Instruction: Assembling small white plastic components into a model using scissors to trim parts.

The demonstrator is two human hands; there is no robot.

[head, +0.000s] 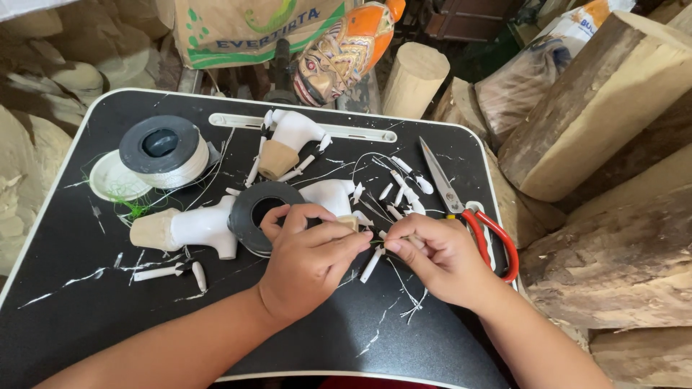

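Over the black tray table (86, 302) both hands meet near its middle: the left hand (310, 263) is curled, thumb and forefinger pinched on a small white-and-tan piece (349, 222) just in front of the black tape roll (261, 214), and the right hand (440, 259) is closed with its fingertips pressed together on what looks like a fine white thread (404, 288) trailing down across the tray. The piece between the fingers is mostly hidden, so its exact shape I cannot tell. It looks light and stiff, like the little white pegs (400, 189) scattered nearby, small enough to slip or snap if squeezed hard; a fingertip pinch at its end seems the right hold. The thread looks limp and thin, likely to slide unless pinched tight close to the piece. Around them lie two white carved figures with tan bases (194, 229), a spool of white thread (162, 153) at the far left, and red-handled scissors (468, 212) touching the right wrist side, with rough wood blocks (598, 101) beyond the tray's right edge
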